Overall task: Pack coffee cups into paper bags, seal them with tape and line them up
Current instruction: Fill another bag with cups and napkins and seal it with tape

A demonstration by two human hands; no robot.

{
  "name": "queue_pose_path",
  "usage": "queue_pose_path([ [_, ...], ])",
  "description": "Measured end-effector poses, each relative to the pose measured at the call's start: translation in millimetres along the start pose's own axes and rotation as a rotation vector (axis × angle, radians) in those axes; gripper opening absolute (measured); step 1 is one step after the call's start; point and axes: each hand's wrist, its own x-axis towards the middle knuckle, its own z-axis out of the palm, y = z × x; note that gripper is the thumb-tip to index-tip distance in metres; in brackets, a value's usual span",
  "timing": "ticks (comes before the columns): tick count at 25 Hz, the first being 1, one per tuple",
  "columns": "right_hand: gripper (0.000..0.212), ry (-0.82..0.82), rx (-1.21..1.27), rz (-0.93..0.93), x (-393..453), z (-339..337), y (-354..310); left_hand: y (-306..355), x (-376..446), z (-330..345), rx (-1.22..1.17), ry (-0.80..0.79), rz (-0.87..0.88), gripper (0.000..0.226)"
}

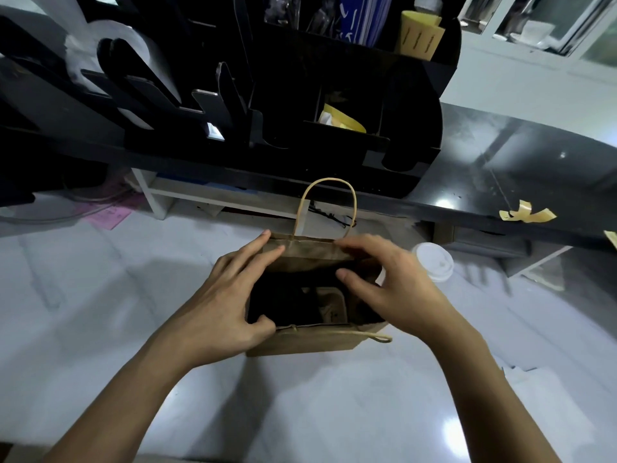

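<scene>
A brown paper bag (310, 344) stands open on the white counter in the middle of the head view, one twine handle upright at the far side, the other lying flat over the near rim. My left hand (227, 302) grips the bag's left rim, thumb inside the opening. My right hand (384, 289) holds the right rim, fingers over the far edge. Inside, a cardboard insert (330, 305) shows in the dark. A coffee cup (434, 262) with a white lid stands just right of the bag, behind my right hand.
A black organiser rack (300, 105) with compartments sits on a dark glossy shelf (500, 168) behind the bag. Strips of yellowish tape (527, 213) stick to the shelf's front edge at the right. Pink paper (110, 212) lies far left.
</scene>
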Motion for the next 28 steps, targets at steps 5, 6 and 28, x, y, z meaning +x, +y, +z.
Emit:
queue_pose_path([
  [5, 0.028, 0.260, 0.090, 0.123, -14.2, -17.3, 36.8, 2.9, -1.6, 0.8, 0.003, 0.010, -0.004, 0.093],
  [6, 0.027, 0.290, 0.087, 0.167, -15.6, -17.6, 47.5, 3.2, -2.0, 0.7, 0.002, 0.011, -0.005, 0.093],
  [28, 0.090, 0.089, -0.234, 0.855, 5.0, -8.3, 158.8, 6.4, -5.9, 1.1, 0.017, 0.016, -0.040, 0.092],
])
